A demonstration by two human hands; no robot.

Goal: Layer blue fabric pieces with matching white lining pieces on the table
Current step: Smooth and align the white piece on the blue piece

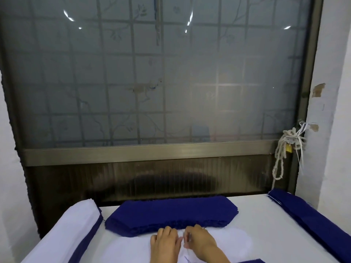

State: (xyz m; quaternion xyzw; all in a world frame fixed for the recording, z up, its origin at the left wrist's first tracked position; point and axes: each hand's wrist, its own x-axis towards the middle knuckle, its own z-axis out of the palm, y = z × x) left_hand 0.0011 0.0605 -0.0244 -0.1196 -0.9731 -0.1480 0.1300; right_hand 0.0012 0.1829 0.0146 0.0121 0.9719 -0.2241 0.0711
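In front of me the frosted window [152,73] with its dark frame fills most of the view. Below it is the white surface [266,215]. In the middle of the surface, close to the window, lies a thick stack of blue fabric pieces [171,213]. At the left edge is a long white pile [76,221] with blue layers showing along its side. At the right edge lies another blue pile [307,215].

The white lining pieces [228,242] lie just in front of the middle blue stack, under both hands. My left hand [164,242] rests flat on them with the fingers straight, the tips near the blue stack. My right hand [201,242] is curled, and its fingertips pinch the top white piece.

A rope [283,154] with a small padlock [288,148] hangs on the window frame at the right.
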